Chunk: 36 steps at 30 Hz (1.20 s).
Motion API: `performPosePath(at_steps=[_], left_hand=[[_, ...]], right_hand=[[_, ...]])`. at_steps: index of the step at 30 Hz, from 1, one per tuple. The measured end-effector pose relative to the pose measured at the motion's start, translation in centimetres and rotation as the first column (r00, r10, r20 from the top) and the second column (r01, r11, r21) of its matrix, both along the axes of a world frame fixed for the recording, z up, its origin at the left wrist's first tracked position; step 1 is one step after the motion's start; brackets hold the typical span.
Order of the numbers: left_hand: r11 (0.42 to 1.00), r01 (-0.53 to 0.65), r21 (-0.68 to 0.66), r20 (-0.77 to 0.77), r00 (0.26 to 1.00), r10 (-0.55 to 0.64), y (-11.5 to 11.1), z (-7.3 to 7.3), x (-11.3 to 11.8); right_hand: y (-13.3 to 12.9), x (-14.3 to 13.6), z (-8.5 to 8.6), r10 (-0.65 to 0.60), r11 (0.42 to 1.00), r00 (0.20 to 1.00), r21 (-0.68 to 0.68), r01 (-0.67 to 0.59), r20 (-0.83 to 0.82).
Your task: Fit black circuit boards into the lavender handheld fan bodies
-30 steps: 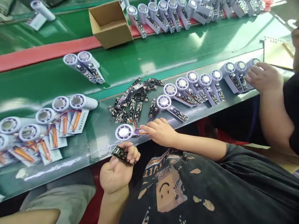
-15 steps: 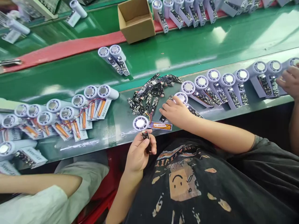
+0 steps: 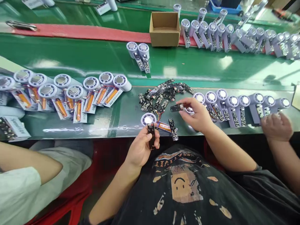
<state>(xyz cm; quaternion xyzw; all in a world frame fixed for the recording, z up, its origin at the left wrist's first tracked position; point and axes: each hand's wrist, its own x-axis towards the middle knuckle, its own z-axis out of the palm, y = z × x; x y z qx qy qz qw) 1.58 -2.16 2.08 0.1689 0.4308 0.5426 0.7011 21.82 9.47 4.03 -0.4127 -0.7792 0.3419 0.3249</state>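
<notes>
My left hand (image 3: 142, 145) is closed round a black circuit board (image 3: 151, 136), held upright just off the bench edge. Between thumb and fingers of my right hand (image 3: 195, 113) is another small circuit board (image 3: 176, 107), raised above the bench. A loose circuit board (image 3: 173, 129) lies by the bench edge between my hands. Just beyond my left hand lies a lilac handheld fan (image 3: 148, 119) with its orange-wrapped battery (image 3: 164, 126) and thin wires exposed. Behind it spreads a heap of circuit boards (image 3: 161, 93).
Fans with orange batteries (image 3: 63, 80) crowd the bench at left; fans with boards fitted (image 3: 233, 101) line the right. Two fans (image 3: 137, 50) stand on the green belt (image 3: 82, 53). A cardboard box (image 3: 164, 38) sits behind. Co-workers' arms show at left (image 3: 28, 159) and right (image 3: 277, 126).
My right hand has lifted from the bench with a circuit board in its fingers. Another board now shows by the edge. My view has shifted; my left hand still holds its board.
</notes>
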Motion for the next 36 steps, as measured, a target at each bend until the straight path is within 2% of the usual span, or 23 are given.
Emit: performPosePath(at_steps=[2, 4, 6, 7, 11, 19, 28, 36], left_hand=[[1.0, -0.012, 0.007, 0.012, 1.0, 0.012, 0.2, 0.2, 0.2], [1.0, -0.024, 0.021, 0.019, 1.0, 0.024, 0.4, 0.3, 0.4], [0.999, -0.033, 0.03, 0.034, 0.999, 0.032, 0.6, 0.4, 0.4], [0.999, -0.035, 0.032, 0.047, 0.998, 0.033, 0.7, 0.4, 0.4], [0.999, -0.019, 0.03, 0.12, 0.993, 0.015, 0.8, 0.2, 0.2], [0.999, 0.037, 0.021, 0.266, 0.963, -0.041, 0.7, 0.1, -0.6], [0.999, 0.032, 0.027, 0.275, 0.961, -0.038, 0.5, 0.2, -0.8], [1.0, 0.021, 0.021, 0.151, 0.988, -0.023, 0.6, -0.2, -0.2]], right_hand=[[-0.3, 0.0, 0.1, -0.087, 0.957, 0.957, -0.289, 0.003, -0.278], [-0.8, -0.1, 0.2, -0.181, 0.857, 0.896, -0.511, -0.058, -0.406], [-1.2, -0.3, 0.4, -0.239, 0.774, 0.863, -0.623, -0.108, -0.446], [-1.4, -0.4, 0.4, -0.256, 0.753, 0.851, -0.647, -0.121, -0.458], [-1.7, -0.7, 0.6, -0.26, 0.732, 0.845, -0.666, -0.143, -0.467], [-1.6, -1.0, 1.1, -0.126, 0.751, 0.919, -0.641, -0.158, -0.375], [-2.0, -2.0, 1.2, -0.067, 0.741, 0.925, -0.64, -0.204, -0.373], [-3.1, -3.3, 0.1, -0.02, 0.823, 0.962, -0.55, -0.139, -0.272]])
